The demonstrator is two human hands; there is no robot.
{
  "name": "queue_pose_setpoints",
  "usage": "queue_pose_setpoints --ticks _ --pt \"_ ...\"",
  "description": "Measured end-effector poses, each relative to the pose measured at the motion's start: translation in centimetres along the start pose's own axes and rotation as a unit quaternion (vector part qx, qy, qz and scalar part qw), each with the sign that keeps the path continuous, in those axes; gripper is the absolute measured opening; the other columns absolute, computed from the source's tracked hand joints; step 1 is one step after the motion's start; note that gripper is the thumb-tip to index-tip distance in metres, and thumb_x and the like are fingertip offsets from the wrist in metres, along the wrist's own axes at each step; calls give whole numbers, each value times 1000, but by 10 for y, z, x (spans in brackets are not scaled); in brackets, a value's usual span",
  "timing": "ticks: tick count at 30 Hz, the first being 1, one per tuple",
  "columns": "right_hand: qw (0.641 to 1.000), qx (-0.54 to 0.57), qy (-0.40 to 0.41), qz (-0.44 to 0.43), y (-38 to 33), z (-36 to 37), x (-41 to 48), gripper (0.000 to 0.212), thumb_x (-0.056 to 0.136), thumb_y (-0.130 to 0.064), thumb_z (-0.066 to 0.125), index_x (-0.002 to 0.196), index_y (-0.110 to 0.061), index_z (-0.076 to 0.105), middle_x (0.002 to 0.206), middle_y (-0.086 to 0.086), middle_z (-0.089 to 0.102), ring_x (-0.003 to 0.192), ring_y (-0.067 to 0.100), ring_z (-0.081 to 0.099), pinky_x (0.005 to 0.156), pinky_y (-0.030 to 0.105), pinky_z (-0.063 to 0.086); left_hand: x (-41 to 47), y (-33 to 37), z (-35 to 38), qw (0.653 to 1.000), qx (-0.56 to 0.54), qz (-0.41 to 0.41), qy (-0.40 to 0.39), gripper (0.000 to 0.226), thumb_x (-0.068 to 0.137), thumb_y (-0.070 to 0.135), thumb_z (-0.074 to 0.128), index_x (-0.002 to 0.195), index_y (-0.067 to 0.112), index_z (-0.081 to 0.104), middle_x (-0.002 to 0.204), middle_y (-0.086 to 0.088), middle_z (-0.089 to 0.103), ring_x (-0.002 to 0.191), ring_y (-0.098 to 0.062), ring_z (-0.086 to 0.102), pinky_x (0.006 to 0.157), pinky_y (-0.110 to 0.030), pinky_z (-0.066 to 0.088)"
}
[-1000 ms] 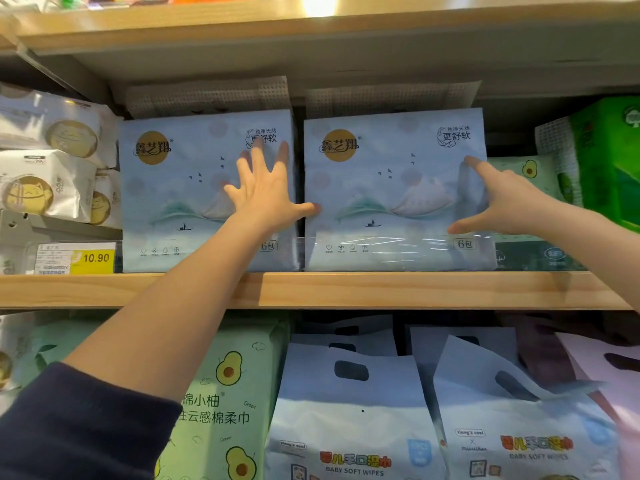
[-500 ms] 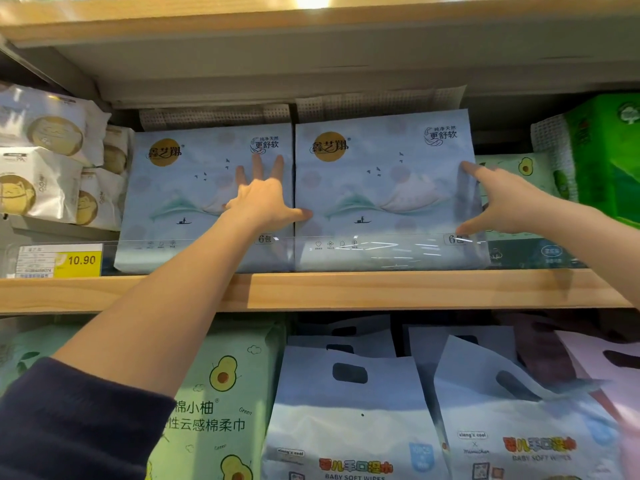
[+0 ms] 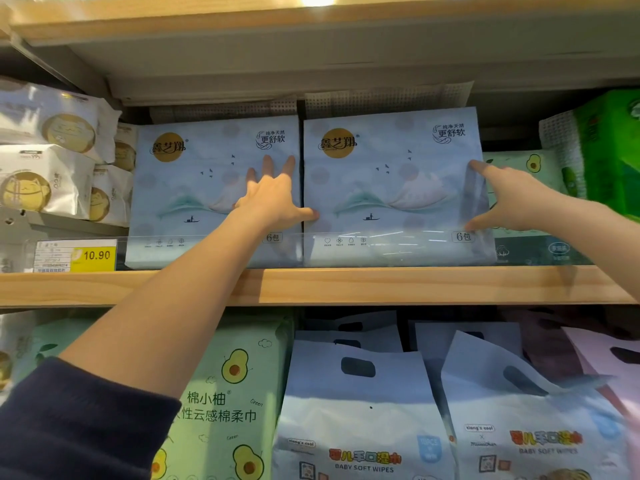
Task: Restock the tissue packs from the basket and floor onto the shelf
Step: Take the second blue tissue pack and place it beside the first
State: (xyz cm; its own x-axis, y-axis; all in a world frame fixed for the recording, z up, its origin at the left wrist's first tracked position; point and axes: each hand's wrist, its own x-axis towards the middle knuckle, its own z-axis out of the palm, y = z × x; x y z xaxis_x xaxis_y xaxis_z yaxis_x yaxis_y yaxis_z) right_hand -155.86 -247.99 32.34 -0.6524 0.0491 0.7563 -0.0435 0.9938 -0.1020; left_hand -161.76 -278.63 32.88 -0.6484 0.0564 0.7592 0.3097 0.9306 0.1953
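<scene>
A: How far are we with the restocking?

B: The left pack [image 3: 194,188] and the right pack [image 3: 391,181] stand upright on the shelf [image 3: 346,285], side by side and touching, behind the clear rail [image 3: 381,235]. We judge that this placing is almost finished and only the squaring is left.

A: And our hands?

B: Our left hand [image 3: 273,199] lies flat on the left pack. Its fingers [image 3: 267,164] are straight and hold nothing, and the thumb reaches to the right pack. Our right hand [image 3: 512,199] is open too. Index finger and thumb are spread wide along that pack's right edge, pressing it and not gripping.

A: What remains after this?

B: We cannot say. The basket and the floor are out of view, so we do not know how many packs wait there.

A: How is the material?

B: It is thin glossy film over soft tissue. The flat rectangular face looks yielding, and it wrinkles at the right edge. The top seam is a dotted, crimped flap. The shelf is smooth pale wood. The rail is transparent and reflects light.
</scene>
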Motion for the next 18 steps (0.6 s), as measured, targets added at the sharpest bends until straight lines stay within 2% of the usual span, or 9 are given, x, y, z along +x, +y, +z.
queue_pose_setpoints --ticks 6,10,14,18 --pt "1000 8 12 -2 -2 -3 -4 103 66 -28 80 145 -13 15 133 25 43 117 40 42 91 43 38 -4 3 -3 1000 -2 -2 5 100 76 54 65 147 33 -2 158 -5 -8 143 -36 -5 104 -65 24" --pt "1000 23 16 -1 -4 -8 -7 101 68 -30 78 146 -16 14 141 22 35 114 39 47 92 43 40 -7 4 -7 1000 -3 5 13 98 76 54 64 147 32 1 158 -6 -3 143 -36 -1 103 -61 26" --pt "999 36 19 -7 -2 -9 -10 96 71 -32 75 145 -15 16 145 20 32 123 39 43 98 46 38 -10 5 -12 999 -6 29 31 91 78 55 61 148 28 8 158 -7 8 143 -35 8 104 -56 28" --pt "999 46 24 -13 2 -13 -20 87 75 -35 71 144 -15 22 147 17 32 127 37 40 101 47 36 -20 11 -16 997 -14 65 47 83 82 54 57 146 23 16 150 -10 28 136 -34 25 96 -52 35"
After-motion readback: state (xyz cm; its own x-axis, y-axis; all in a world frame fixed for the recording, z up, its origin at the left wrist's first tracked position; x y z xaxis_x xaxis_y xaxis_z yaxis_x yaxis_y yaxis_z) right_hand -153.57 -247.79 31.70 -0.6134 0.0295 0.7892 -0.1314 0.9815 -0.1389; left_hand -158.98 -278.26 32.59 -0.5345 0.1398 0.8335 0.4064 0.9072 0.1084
